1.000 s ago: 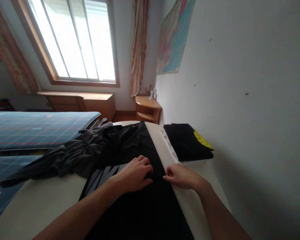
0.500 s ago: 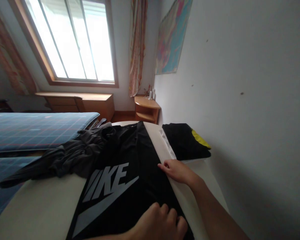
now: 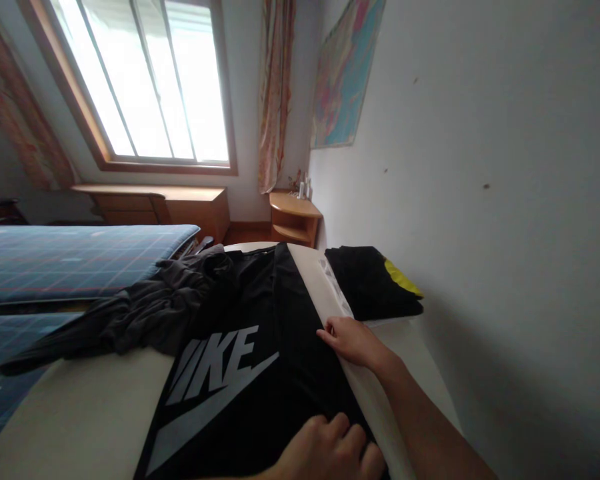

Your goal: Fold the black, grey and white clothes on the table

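A black shirt (image 3: 300, 373) with a large grey "NIKE" print and swoosh lies lengthwise on the pale table, its far end near the table's back edge. My left hand (image 3: 335, 450) is closed at its near right part, knuckles up, with the fingertips hidden in the cloth. Further up the same long edge, my right hand (image 3: 353, 340) pinches the shirt's right side, fingers curled. Rumpled dark grey clothing (image 3: 145, 307) lies against the shirt's left side and hangs over toward the bed. A folded black garment (image 3: 370, 283) with a yellow patch rests beyond my right hand.
The round pale table (image 3: 90, 400) carries all the clothes. To the left stands a bed with a blue plaid mattress (image 3: 80, 260). A white wall (image 3: 505, 267) runs close along the right. A wooden corner shelf (image 3: 295, 205) and a desk (image 3: 190, 193) stand by the window.
My left hand has shifted slightly right and down along the shirt's edge. My right hand and the clothes stay nearly where they were.
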A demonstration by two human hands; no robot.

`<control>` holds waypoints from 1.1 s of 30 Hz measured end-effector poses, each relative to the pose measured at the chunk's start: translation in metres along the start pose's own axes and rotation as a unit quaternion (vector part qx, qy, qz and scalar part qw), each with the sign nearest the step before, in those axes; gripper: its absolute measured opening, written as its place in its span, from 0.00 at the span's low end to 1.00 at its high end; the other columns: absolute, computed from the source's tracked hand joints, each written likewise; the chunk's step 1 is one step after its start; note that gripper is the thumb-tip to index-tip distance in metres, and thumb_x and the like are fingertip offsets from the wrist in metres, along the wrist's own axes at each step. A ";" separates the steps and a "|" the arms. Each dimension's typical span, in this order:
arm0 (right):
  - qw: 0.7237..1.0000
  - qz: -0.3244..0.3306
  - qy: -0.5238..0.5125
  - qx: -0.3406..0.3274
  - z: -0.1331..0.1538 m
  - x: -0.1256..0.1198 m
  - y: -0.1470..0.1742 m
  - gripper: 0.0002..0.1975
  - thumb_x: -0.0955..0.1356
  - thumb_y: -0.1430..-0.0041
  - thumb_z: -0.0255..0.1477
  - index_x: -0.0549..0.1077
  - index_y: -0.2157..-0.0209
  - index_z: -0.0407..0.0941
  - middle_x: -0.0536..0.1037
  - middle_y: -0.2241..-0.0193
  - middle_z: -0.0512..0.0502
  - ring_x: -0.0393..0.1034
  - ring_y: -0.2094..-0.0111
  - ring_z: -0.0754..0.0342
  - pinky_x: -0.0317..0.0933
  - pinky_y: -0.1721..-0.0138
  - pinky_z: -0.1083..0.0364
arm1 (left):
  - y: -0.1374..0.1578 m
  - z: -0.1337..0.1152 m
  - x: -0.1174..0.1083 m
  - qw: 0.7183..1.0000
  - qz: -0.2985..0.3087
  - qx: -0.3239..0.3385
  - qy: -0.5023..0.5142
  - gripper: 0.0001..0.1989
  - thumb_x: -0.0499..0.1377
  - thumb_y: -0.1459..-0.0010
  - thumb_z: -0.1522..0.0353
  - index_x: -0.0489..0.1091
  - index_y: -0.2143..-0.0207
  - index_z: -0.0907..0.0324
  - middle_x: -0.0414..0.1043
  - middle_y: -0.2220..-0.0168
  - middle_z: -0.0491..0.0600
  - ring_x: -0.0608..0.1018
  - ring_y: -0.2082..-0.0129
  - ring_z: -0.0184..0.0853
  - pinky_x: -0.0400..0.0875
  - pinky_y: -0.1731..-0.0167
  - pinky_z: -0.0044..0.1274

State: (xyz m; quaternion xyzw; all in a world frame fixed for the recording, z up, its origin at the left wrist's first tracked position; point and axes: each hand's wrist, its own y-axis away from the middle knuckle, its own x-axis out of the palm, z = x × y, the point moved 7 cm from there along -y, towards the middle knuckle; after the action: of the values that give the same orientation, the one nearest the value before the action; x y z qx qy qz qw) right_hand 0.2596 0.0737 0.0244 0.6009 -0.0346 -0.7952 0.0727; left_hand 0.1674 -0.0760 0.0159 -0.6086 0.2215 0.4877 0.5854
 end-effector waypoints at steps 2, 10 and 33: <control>1.000 0.002 -0.004 0.000 -0.004 0.001 -0.001 0.16 0.63 0.34 0.40 0.76 0.63 0.44 0.81 0.64 0.43 0.75 0.64 0.51 0.56 0.67 0.57 | 0.000 -0.005 -0.002 1.000 -0.010 0.029 0.004 0.12 0.61 0.39 0.66 0.61 0.71 0.57 0.65 0.80 0.42 0.70 0.82 0.30 0.42 0.88 0.26; 1.000 -0.003 -0.015 0.012 -0.012 0.000 -0.002 0.17 0.63 0.34 0.42 0.76 0.63 0.44 0.81 0.64 0.43 0.75 0.62 0.50 0.56 0.66 0.56 | 0.002 0.001 -0.002 0.999 -0.039 -0.016 0.008 0.13 0.61 0.39 0.62 0.62 0.72 0.57 0.66 0.80 0.43 0.70 0.84 0.31 0.38 0.89 0.27; 0.979 -0.061 -0.069 -0.184 0.022 -0.003 0.002 0.16 0.66 0.38 0.30 0.75 0.49 0.43 0.77 0.49 0.41 0.70 0.46 0.47 0.60 0.43 0.50 | 0.034 0.084 -0.008 0.912 0.325 -0.182 0.170 0.42 0.59 0.43 0.49 0.54 0.32 0.58 0.45 0.30 0.65 0.51 0.33 0.68 0.61 0.45 0.55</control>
State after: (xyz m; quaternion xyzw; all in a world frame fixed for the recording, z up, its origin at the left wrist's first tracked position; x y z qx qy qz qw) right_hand 0.2392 0.0711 0.0338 0.5219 0.1444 -0.8305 0.1308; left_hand 0.1069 -0.0077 0.0197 -0.6729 0.4100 0.5723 0.2270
